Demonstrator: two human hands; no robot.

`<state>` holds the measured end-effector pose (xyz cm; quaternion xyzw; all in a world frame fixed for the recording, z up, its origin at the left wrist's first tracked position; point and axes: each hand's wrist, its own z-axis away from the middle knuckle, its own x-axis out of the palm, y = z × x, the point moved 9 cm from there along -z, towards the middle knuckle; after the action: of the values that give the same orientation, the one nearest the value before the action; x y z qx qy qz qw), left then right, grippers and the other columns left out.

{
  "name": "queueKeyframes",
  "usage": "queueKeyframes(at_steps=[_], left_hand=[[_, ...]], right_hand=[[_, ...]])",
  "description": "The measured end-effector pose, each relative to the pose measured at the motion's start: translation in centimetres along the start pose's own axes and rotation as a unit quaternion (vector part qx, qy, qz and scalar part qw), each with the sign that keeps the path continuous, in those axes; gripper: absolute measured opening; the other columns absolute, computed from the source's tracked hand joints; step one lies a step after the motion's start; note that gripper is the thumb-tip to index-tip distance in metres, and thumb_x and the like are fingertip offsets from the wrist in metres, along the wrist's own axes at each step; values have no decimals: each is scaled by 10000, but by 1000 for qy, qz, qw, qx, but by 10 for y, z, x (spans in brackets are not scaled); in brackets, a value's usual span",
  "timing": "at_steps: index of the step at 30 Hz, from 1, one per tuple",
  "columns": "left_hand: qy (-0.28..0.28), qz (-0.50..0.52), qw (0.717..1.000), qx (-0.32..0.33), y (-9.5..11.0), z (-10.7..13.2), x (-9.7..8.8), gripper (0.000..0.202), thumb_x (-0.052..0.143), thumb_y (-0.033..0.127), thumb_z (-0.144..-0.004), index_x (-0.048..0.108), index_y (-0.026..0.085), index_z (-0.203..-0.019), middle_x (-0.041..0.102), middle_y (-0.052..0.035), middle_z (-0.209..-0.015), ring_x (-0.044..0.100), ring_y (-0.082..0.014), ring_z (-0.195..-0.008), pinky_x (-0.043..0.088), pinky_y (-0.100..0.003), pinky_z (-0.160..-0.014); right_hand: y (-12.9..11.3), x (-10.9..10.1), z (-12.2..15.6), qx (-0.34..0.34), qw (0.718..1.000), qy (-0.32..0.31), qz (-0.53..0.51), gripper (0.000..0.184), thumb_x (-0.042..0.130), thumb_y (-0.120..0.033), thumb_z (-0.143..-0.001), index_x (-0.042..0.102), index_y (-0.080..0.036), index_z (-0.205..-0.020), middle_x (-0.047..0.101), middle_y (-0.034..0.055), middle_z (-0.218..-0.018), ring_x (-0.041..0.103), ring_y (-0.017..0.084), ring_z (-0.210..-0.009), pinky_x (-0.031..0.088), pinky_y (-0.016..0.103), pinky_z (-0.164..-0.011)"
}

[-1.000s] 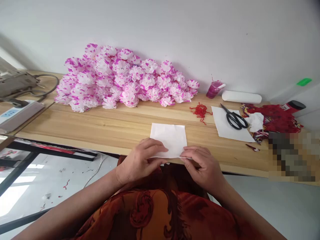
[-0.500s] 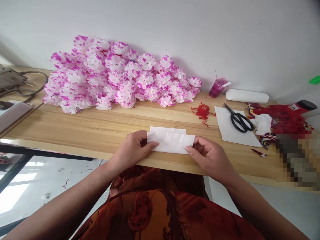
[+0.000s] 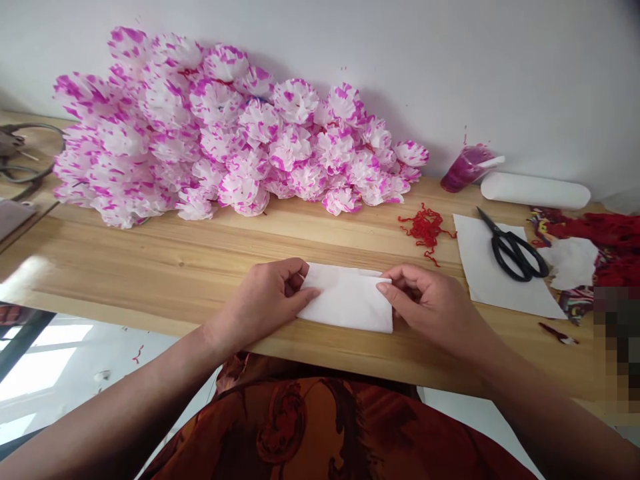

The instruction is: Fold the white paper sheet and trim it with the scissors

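A folded sheet of white tissue paper (image 3: 347, 300) is held just over the table's front edge, between my two hands. My left hand (image 3: 270, 293) pinches its left end, thumb on top and fingers curled behind. At the upper right corner my right hand (image 3: 425, 297) grips the paper between thumb and fingers. The fingers behind the sheet are partly hidden. Beyond the hands, a large heap of white paper flowers with magenta-tinted petals (image 3: 225, 140) lies against the wall.
Red yarn pieces (image 3: 425, 227) lie right of centre. Black-handled scissors (image 3: 515, 250) rest on a white sheet (image 3: 480, 280). Behind are a cup of purple liquid (image 3: 463, 170) and a white roll (image 3: 535, 190). Crumpled white paper (image 3: 573, 263) and red yarn (image 3: 615, 243) sit far right; a cable (image 3: 35, 127), left.
The paper's layers now lie nearly in line along the top, and its front layer reaches lower. My right hand has shifted to the upper right corner. The camera view is closer.
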<state>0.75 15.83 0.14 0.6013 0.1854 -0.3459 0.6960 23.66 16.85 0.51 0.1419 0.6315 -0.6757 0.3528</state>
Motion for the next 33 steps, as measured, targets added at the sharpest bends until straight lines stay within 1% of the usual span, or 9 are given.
queueKeyframes(at_steps=[4, 8, 11, 14, 18, 21, 25, 29, 33], left_hand=[[0, 5, 1000, -10, -2, -3, -2, 235, 609, 435, -858, 591, 203, -826, 598, 57, -613, 484, -104, -522, 332, -234, -541], [36, -50, 998, 0, 3, -6, -11, 297, 578, 415, -883, 545, 191, -690, 574, 51, -580, 459, -97, -519, 315, -239, -548], [43, -75, 996, 1, 4, -7, -13, 328, 565, 393, -889, 517, 186, -639, 530, 54, -558, 421, -89, -513, 298, -240, -539], [38, -78, 996, -4, 4, -8, -12, 329, 558, 380, -891, 514, 184, -630, 501, 60, -544, 396, -83, -507, 295, -238, -532], [33, -75, 997, -10, 3, -8, -13, 326, 558, 357, -889, 504, 182, -619, 478, 65, -531, 373, -75, -500, 296, -233, -532], [29, -77, 997, -5, 3, -9, -14, 325, 558, 347, -886, 488, 180, -615, 468, 68, -528, 362, -70, -494, 291, -230, -529], [27, -76, 997, -4, 3, -10, -14, 313, 554, 335, -885, 474, 182, -623, 454, 69, -525, 356, -69, -488, 286, -229, -521], [23, -69, 997, -8, 3, -11, -14, 310, 545, 323, -886, 457, 186, -622, 445, 67, -519, 353, -72, -485, 286, -229, -515], [23, -67, 997, -13, 3, -12, -14, 308, 543, 314, -880, 447, 188, -616, 451, 62, -518, 354, -75, -485, 282, -231, -510]], right_hand=[[-9, 1, -8, -32, 998, -19, 48, 192, 597, -374, -907, 647, -253, -767, 639, -36, -607, 545, 135, -515, 382, 273, -481], [-10, 2, -12, -36, 997, -33, 62, 208, 581, -374, -916, 650, -257, -758, 638, -33, -603, 535, 135, -510, 374, 273, -472], [-11, 2, -15, -32, 995, -44, 82, 220, 603, -408, -898, 657, -253, -751, 603, -38, -558, 504, 126, -467, 346, 273, -447], [-13, 3, -20, -24, 991, -68, 114, 205, 627, -420, -882, 668, -246, -780, 602, -51, -559, 509, 115, -469, 348, 264, -469], [-18, 4, -26, -37, 986, -88, 136, 212, 596, -376, -906, 645, -234, -756, 609, -61, -567, 511, 100, -490, 350, 254, -507], [-19, 4, -30, -39, 986, -91, 135, 220, 577, -386, -920, 639, -235, -772, 611, -63, -569, 492, 98, -479, 341, 253, -496], [-18, 4, -33, -40, 987, -88, 126, 175, 587, -372, -918, 644, -239, -819, 638, -66, -608, 518, 94, -500, 353, 242, -498], [-18, 2, -36, -46, 987, -81, 131, 167, 590, -347, -919, 637, -239, -800, 609, -77, -574, 490, 85, -480, 346, 234, -493], [-17, 3, -37, -34, 987, -89, 129, 166, 617, -376, -905, 642, -245, -807, 611, -83, -576, 487, 79, -468, 349, 226, -482]])
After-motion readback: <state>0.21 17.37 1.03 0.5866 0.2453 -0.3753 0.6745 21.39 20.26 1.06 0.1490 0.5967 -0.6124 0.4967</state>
